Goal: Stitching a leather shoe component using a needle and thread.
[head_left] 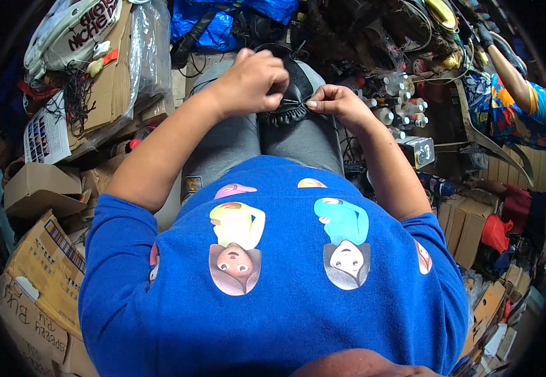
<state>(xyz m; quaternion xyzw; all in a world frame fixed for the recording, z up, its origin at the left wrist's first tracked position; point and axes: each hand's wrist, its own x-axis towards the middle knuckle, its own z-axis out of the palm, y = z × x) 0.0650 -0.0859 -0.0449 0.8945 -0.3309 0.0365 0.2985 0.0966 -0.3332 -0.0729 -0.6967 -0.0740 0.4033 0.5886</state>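
A black shoe [299, 83] rests on my lap between my grey-trousered thighs, its ridged, gathered edge facing me. My left hand [255, 81] is closed above the shoe's left side, with the fingers curled in; what they hold, if anything, is hidden. At the shoe's right edge, my right hand [338, 105] pinches a thin, light-coloured thread [292, 101] between thumb and forefinger. The thread runs left across the shoe, toward my left hand. Part of the shoe's far end lies behind my left hand.
Several small capped bottles [405, 103] and a metal can [416, 152] stand at my right. Plastic-covered cardboard [138, 69] and boxes [43, 188] crowd the left. Blue sheeting [216, 28] lies ahead. Another person in a colourful shirt [512, 113] works at far right.
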